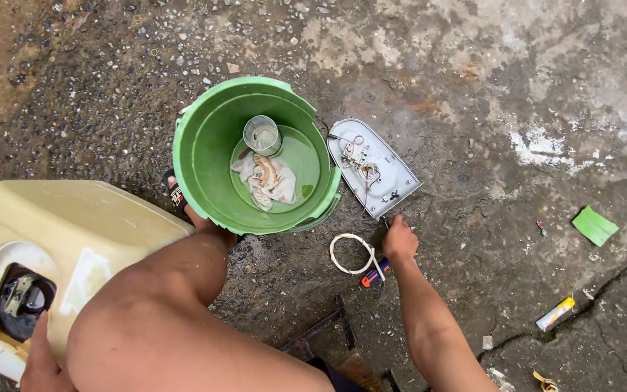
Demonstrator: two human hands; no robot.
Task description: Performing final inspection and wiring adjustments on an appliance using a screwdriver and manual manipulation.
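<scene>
Right hand (400, 241) grip closed on a small tool at the cover plate (382, 178); plate judged light, rigid, wiring fragile: take by rim. Left hand (41, 363) grip clasps the cream housing (74, 225).

The right hand (399, 239) is stretched forward on a straight arm, fingers curled downward. The left hand (41, 363) sits low at the frame's bottom-left corner, fingers spread, beside a raised bare knee.

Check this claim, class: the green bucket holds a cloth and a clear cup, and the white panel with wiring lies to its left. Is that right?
Not quite. The head view shows the white panel lying to the right of the green bucket, not the left. The cloth and clear cup are indeed inside the bucket.
</scene>
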